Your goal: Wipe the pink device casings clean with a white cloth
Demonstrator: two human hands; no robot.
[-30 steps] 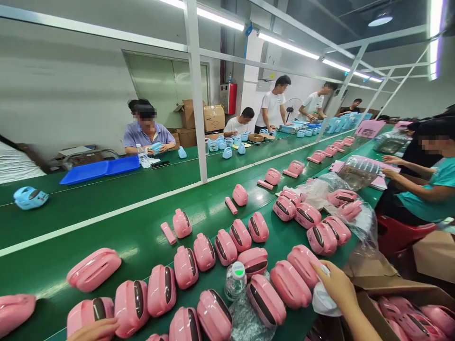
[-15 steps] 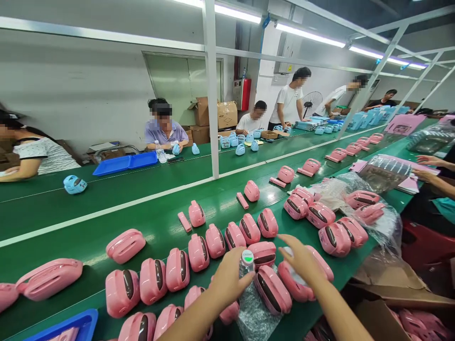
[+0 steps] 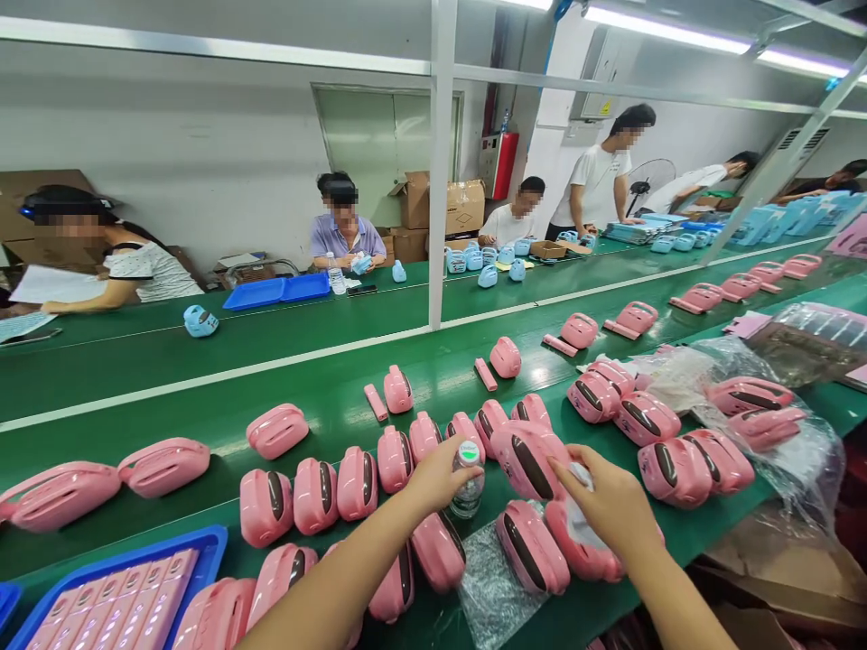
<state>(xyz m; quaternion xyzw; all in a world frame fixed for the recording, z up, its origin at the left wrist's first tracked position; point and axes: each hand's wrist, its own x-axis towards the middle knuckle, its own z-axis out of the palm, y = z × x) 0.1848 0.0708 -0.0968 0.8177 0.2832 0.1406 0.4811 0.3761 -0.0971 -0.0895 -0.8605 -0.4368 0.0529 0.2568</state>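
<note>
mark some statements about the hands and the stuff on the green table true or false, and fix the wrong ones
1. The right hand has a white cloth in it. True.
2. The left hand is at a clear bottle. True.
3. The top of that bottle is all red. False: it is white and green.
4. The blue tray at the lower left holds pink strips. True.
5. The small housing just right of the person in the purple shirt is pink. False: that one is a light blue housing.
</note>
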